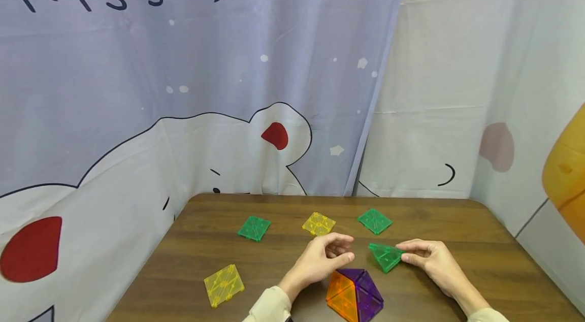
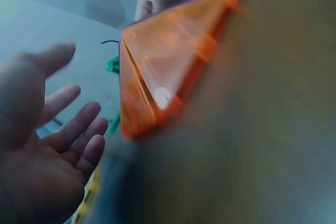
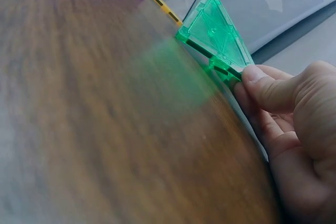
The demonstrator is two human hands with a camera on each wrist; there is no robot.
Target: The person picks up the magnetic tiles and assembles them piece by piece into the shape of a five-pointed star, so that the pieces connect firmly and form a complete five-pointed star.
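Between thumb and fingers, my right hand (image 1: pixel 431 263) pinches a translucent green triangular magnetic tile (image 1: pixel 386 257) by one corner, tilted over the table; the right wrist view shows the tile (image 3: pixel 212 30) close up. My left hand (image 1: pixel 320 259) has relaxed, slightly bent fingers and holds nothing. Just below it in the head view stands a raised shape of joined orange and purple tiles (image 1: pixel 344 294). Its orange side (image 2: pixel 173 51) fills the middle of the left wrist view, apart from the open palm (image 2: pixel 42 177). The shape's far underside is hidden.
Toward the back of the wooden table (image 1: pixel 183 261) lie a green square tile (image 1: pixel 254 228), a yellow square tile (image 1: pixel 318 223) and another green square tile (image 1: pixel 375 221). A second yellow square (image 1: pixel 224 285) lies at the left. A printed curtain (image 1: pixel 274 83) hangs behind.
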